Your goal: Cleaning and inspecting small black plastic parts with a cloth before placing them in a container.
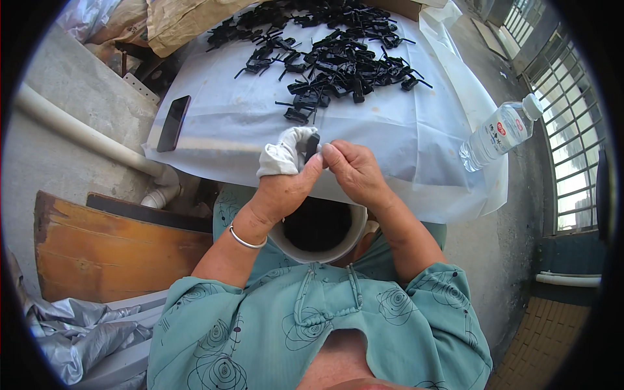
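My left hand [283, 179], its fingers covered by a white glove [281, 153] and the thumb bare, is closed on a small black plastic part [312, 145]. Bare and pinched, my right hand [356, 172] meets the left thumb right beside that part. What sits between the right fingertips is too small to make out. Below both hands, between my knees, stands a white bucket [356, 235] with a dark inside. Beyond them a heap of black plastic parts [354, 62] with thin protruding rods lies spread over the sheet-covered table.
White plastic sheeting [227, 123] drapes the table. A dark phone [173, 123] lies at its left, a clear water bottle [497, 136] at its right edge. Brown paper [188, 26] is at the back left. A wooden board [117, 250] and a pale pipe [84, 127] are on my left.
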Demonstrator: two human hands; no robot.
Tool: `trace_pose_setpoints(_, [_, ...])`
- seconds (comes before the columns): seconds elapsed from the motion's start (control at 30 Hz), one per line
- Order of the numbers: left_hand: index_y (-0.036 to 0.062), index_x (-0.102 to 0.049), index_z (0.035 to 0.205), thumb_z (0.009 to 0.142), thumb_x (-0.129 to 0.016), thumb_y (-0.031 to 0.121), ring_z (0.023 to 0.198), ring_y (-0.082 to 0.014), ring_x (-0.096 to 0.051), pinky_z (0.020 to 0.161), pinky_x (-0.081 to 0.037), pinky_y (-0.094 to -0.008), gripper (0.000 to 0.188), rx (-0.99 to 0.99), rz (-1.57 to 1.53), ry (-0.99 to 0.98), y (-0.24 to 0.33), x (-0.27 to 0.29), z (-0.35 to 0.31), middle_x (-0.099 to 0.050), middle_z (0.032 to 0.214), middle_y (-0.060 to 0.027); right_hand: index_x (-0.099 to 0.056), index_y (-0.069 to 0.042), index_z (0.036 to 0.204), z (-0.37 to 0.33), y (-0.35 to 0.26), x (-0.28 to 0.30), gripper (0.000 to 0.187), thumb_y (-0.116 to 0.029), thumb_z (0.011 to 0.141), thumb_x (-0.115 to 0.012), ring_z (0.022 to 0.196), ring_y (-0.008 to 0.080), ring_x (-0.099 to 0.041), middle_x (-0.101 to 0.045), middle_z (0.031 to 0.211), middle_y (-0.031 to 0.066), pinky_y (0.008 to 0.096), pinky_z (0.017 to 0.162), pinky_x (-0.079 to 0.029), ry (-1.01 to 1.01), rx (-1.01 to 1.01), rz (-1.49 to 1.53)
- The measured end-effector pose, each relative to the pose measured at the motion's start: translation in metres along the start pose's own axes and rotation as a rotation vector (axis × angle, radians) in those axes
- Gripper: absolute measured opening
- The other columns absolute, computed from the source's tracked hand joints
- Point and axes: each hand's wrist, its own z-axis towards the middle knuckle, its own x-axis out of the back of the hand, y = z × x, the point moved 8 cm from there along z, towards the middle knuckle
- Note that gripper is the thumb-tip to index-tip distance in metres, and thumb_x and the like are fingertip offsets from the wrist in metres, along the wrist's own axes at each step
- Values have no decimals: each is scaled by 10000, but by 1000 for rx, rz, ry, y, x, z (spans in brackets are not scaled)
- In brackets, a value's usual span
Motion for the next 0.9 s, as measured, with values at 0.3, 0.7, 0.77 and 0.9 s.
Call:
trace_pose_setpoints(0.3, [23,-415,1206,896,-432,48,580,-34,-406,516,-357,-167,312,209,-305,-57,-13,4,1,-522,817,-3,-629,8,879,-2,-21,9,137,-103,801,-641,586,146,-539,-595,665,92,277,568,-434,-49,299,-350])
trace_pose_setpoints(0.7, [4,-490,1037,822,-442,50,709,-159,-497,653,-433,-292,225,73,-110,-107,-11,-3,-1,-535,805,-79,-561,5,759,4,-13,-5,234,-176,903,-532,569,122,-419,-495,605,42,272,548,-394,-145,141,-180])
trace_pose_setpoints(0.77, [1,-490,1028,816,-443,52,707,-190,-517,656,-440,-308,222,29,-62,-81,-9,-1,-1,-547,803,-108,-558,8,766,4,-13,-14,251,-179,918,-485,556,154,-419,-513,609,75,295,557,-405,-184,114,-267])
trace_pose_setpoints(0.9, [-11,-484,1017,801,-439,51,720,-292,-542,666,-449,-345,230,-115,189,-3,3,6,-5,-553,796,-173,-555,9,768,7,-14,-30,251,-181,916,-485,556,170,-421,-526,621,106,309,567,-413,-175,111,-318])
